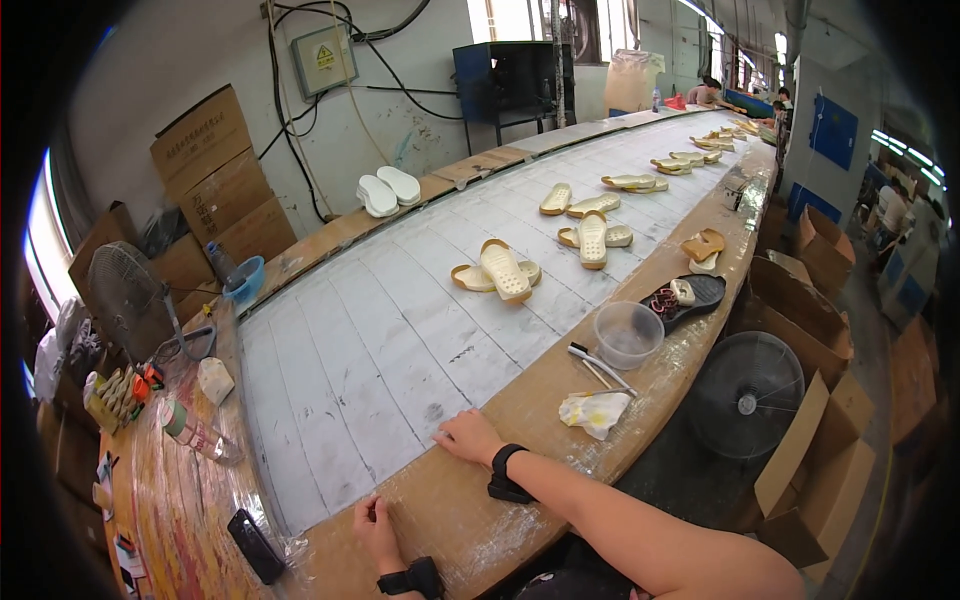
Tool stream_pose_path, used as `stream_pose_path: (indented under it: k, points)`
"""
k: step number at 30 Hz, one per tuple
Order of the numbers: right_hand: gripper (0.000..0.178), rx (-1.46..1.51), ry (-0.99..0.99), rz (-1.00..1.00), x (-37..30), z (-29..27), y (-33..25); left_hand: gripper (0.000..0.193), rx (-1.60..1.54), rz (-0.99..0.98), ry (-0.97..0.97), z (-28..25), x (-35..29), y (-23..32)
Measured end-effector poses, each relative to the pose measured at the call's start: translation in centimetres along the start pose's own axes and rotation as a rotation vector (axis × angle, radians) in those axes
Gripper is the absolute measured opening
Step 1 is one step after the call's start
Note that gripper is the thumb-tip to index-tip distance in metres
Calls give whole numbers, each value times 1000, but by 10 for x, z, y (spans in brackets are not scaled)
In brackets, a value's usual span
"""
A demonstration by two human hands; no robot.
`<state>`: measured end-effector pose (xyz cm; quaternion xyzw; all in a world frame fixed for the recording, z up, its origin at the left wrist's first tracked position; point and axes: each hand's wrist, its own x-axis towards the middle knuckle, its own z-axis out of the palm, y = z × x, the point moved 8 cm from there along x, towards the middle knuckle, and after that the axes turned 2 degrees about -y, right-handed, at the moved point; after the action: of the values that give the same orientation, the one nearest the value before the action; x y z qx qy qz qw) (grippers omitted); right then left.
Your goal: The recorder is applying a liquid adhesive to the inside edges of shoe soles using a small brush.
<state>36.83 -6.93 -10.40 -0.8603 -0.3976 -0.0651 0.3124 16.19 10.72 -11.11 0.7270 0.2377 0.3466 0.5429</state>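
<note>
My left hand (377,532) rests on the brown tabletop edge at the bottom, its fingers curled in and nothing showing in them. Farther right, my right hand (470,438) lies where the brown edge meets the white conveyor belt (340,390); its fingers are stretched loosely over the border and hold nothing. Both wrists wear black bands. Nearest on the belt is a cluster of cream shoe soles with tan rims (505,270), one laid across another. More sole groups (593,238) follow toward the far end. Right of my right hand lies a crumpled, yellow-stained white cloth (595,412).
Beside the cloth are pens (602,368), a clear plastic tub (628,335) and a black sole (695,300) with small items. White soles (388,190) sit on the far ledge. At left are a phone (256,546), bottle (198,432) and fan (130,290). Cardboard boxes (815,470) and another fan (747,400) stand right; people work far off.
</note>
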Motion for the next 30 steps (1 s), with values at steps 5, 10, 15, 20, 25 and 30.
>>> stream_pose_path:
  k: [5,10,15,20,25,30]
  points:
    - [31,-17,-32,16,-1,-6,1,9,-19,-7,7,4,-2,4]
    - [31,223,-158,148,18,13,28,9,28,-55,-3,5,-5,6]
    - [28,720,25,556,97,4,144,9,135,-67,-21,5,-5,5]
    - [54,606,894,1008,103,-84,266,7,130,-41,-30,6,-1,5]
    - [57,646,931,1244,111,-89,321,7,170,-114,-4,9,2,10]
    - [41,327,753,737,165,-144,366,9,263,-87,-26,17,2,30]
